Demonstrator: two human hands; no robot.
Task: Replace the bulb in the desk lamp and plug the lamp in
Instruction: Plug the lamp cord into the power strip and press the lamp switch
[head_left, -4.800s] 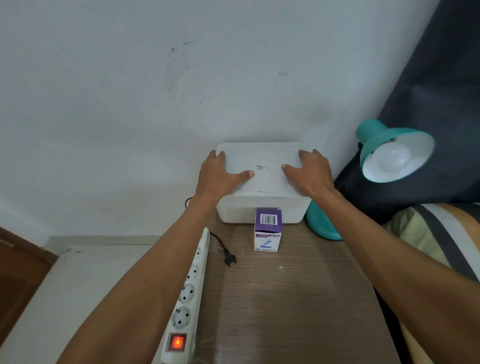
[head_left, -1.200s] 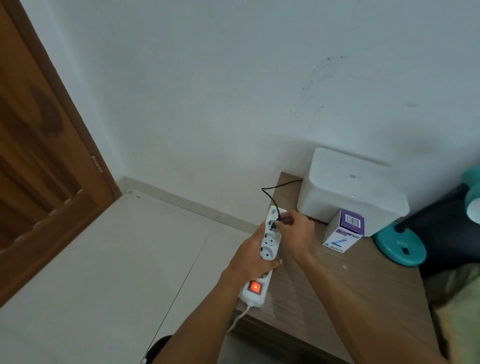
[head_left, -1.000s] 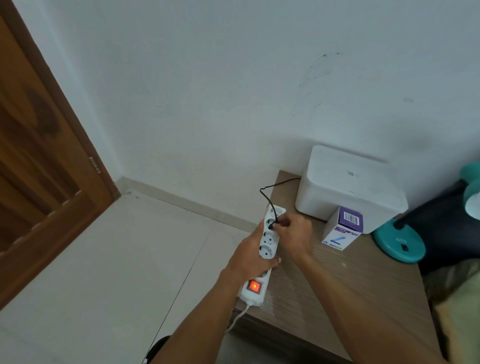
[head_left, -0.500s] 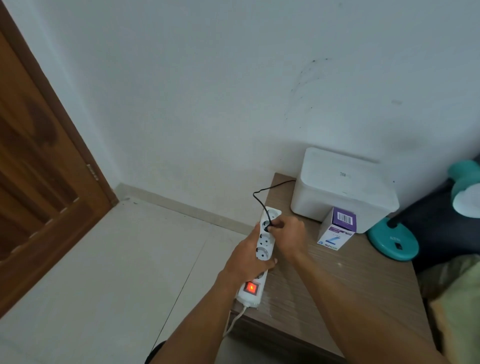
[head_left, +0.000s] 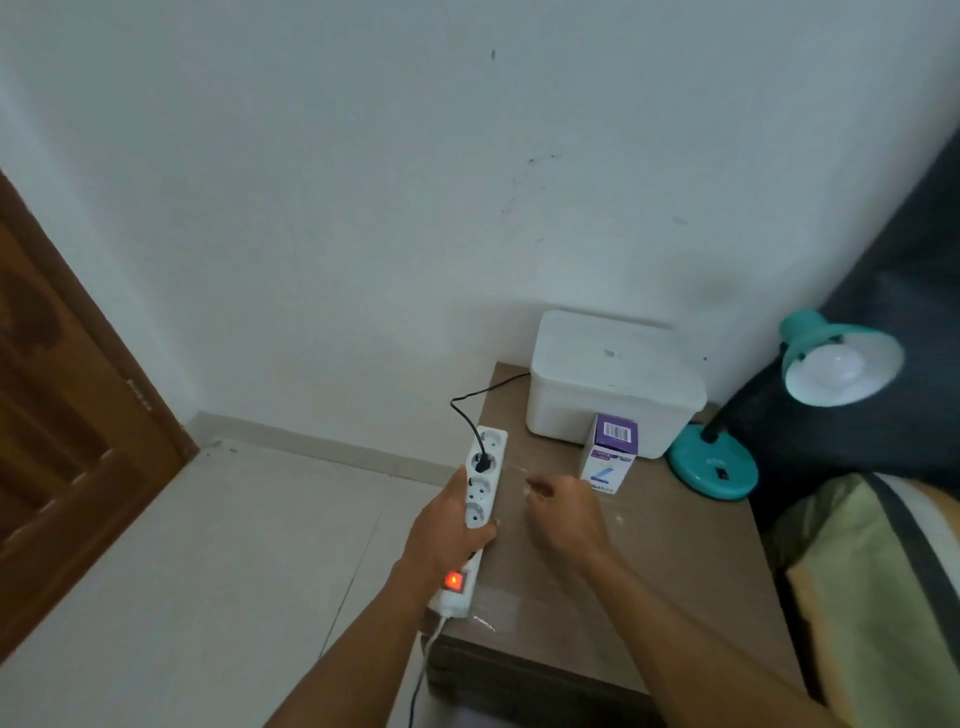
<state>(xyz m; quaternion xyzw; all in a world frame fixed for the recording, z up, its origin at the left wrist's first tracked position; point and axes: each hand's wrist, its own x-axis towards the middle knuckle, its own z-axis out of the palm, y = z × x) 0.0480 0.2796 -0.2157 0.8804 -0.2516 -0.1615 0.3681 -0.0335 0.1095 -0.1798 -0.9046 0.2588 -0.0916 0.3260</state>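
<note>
Presently: plug seated in strip, centre frame; left hand grips strip, right hand loosely curled, empty. Lamp, right edge, holds bulb, unlit. Task seemingly near complete; lamp's switch probably left.

Teal desk lamp with white inner shade and white bulb; white power strip, glowing orange-red switch, black plug; purple-and-white bulb box; wood-grain brown table.
</note>
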